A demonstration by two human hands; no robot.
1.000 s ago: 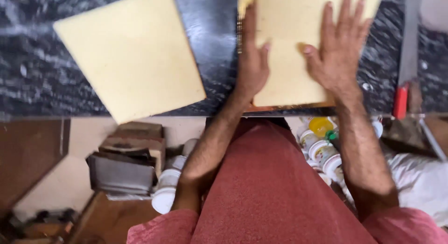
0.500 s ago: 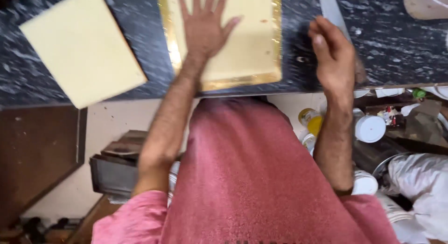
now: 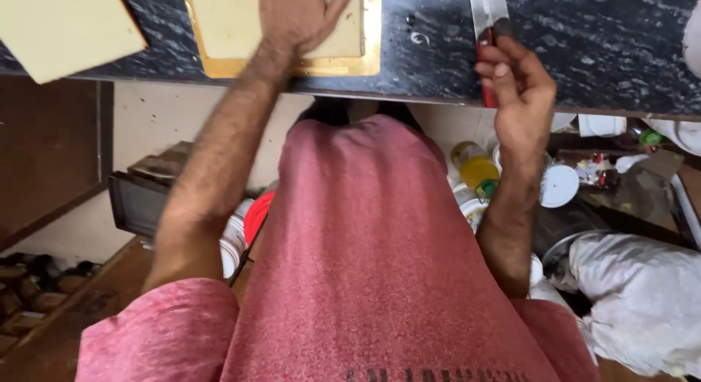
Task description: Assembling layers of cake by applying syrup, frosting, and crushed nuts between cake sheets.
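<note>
Right hand (image 3: 515,79) now on knife (image 3: 488,31); left hand (image 3: 299,13) still flat on slab (image 3: 226,24)

Red-handled knife (image 3: 488,42) on dark counter (image 3: 599,46)

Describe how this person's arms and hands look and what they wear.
Both arms are bare and hairy from short, heathered red sleeves of a T-shirt. The left hand and right hand are bare: no gloves, and no rings, watch or bands show.
</note>
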